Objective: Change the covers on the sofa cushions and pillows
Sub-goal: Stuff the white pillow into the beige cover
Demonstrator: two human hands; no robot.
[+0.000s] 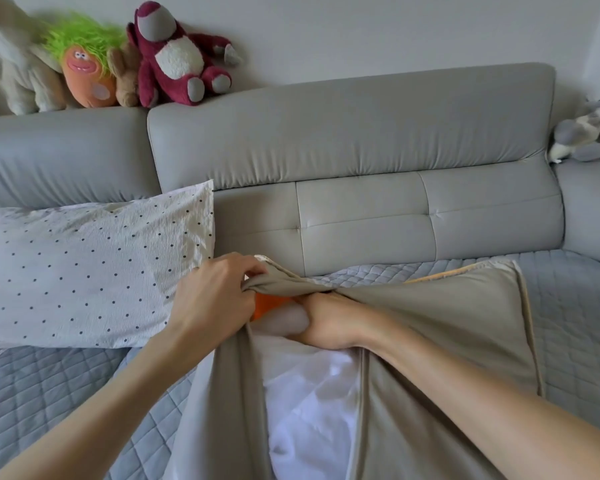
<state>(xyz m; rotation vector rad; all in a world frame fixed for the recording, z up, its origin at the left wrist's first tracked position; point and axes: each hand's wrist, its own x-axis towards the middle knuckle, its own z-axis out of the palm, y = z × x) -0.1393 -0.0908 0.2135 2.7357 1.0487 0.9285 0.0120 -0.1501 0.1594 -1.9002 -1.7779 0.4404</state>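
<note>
Left hand (215, 296) first: from the head camera I see it bunching the upper edge of the beige cover (440, 327) in curled fingers, thumb and fingers pinching a gathered fold of cloth just in front of the sofa's backrest (361, 133). My right hand (329, 320) reaches into the cover's opening, its fingers hidden under the fabric, so I cannot tell whether they are spread or curled; only the back of the hand and the wrist show, lying on the white cushion insert (309, 403). That insert sits partly inside the cover, its white cloth showing through the open slit that runs toward me, and a small patch of orange (267, 303) shows just between the two hands, beside a pale rounded corner of the insert. The cover and insert lie on the grey quilted seat pad (49, 393), with the cover's right side spread flat and its piped edge toward the corner of the sofa. To the left, a white pillow with dark dots (84, 271) leans against the backrest, its near corner just beside my left hand. On top of the backrest at the upper left sit a cream plush toy (11, 71), a green-haired orange toy (84, 71) and a dark red plush bear (177, 57). A grey plush toy (586, 133) rests at the far right.
</note>
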